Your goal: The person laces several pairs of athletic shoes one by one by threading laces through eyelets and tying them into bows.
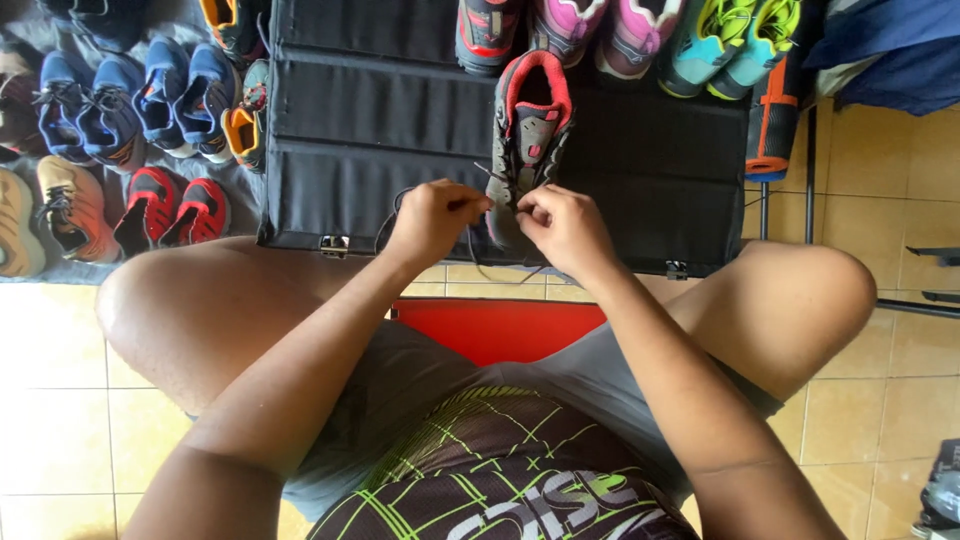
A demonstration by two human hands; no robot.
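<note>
At the far left, rows of shoes lie on a grey cloth on the floor — blue pairs [130, 100] in the far rows, a red pair [175, 208] nearer, and an orange shoe [68, 205] beside them, all set side by side with their openings in view. Right of these spreads a black folding mat [380, 130], its near edge just beyond the person's knees.

The left hand [432, 220] is closed, fingers pinched together on a dark lace [478, 262] that loops down off the mat's near edge; it pulls that end out to the left. Just right of it lies the grey shoe with a red lining [528, 130], toe toward the person, heel away, resting on the mat so both hands can reach its front. The right hand [565, 228] is likewise clamped on the lace at the shoe's near end, thumb and fingers pressed together — the two hands draw against each other across the toe.

Farther right, along the mat's far edge, stand pink shoes [600, 30] and a teal and yellow pair [735, 40]. An orange and black roll [772, 125] stands at the mat's right side. Beneath the person shows a red seat [500, 328] on the tiled floor [880, 400].
</note>
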